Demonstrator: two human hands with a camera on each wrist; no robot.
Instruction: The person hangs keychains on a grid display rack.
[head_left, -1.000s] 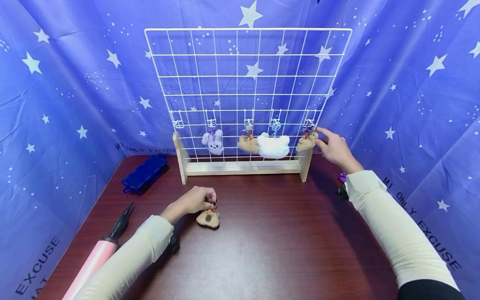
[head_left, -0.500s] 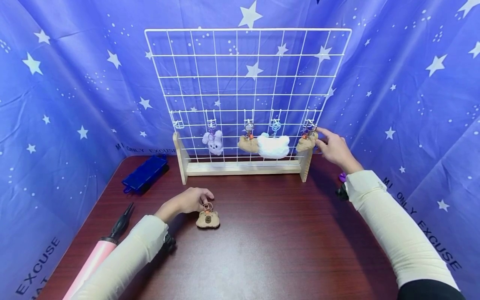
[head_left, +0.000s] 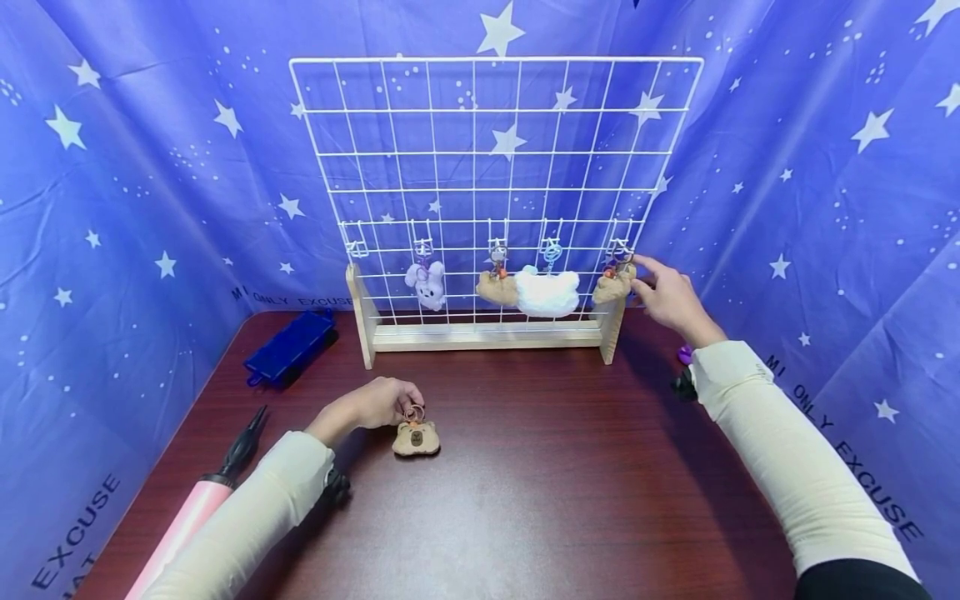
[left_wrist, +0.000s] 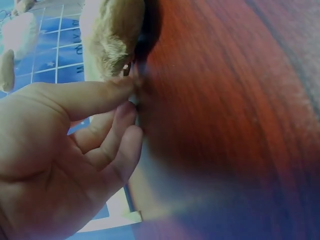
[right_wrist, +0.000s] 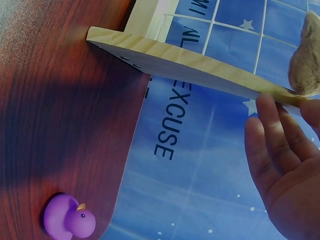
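My left hand (head_left: pixel 384 402) pinches the ring (head_left: pixel 414 412) of a tan plush capybara keychain (head_left: pixel 417 440), low over the table, its brown snout facing me. In the left wrist view, thumb and fingers (left_wrist: pixel 117 92) meet just by the plush (left_wrist: pixel 112 35). My right hand (head_left: pixel 671 296) holds the right side of the white wire grid rack (head_left: pixel 495 189) near its wooden upright (head_left: pixel 611 337), next to a hanging tan plush keychain (head_left: pixel 613 285). In the right wrist view, that hand's fingers (right_wrist: pixel 272 130) lie against the upright; part of the thumb is cut off.
From the rack's hooks also hang a lilac plush (head_left: pixel 426 286), another tan plush (head_left: pixel 496 288) and a white plush (head_left: pixel 547 293); the far-left hook (head_left: pixel 357 248) is bare. A blue tray (head_left: pixel 291 346) and a pink pump (head_left: pixel 187 525) lie left. A purple duck (right_wrist: pixel 67 220) sits right.
My left hand has shifted slightly left and the capybara keychain has turned to face me. The fingertips have drawn in on the ring since half a second ago. The right hand stays put.
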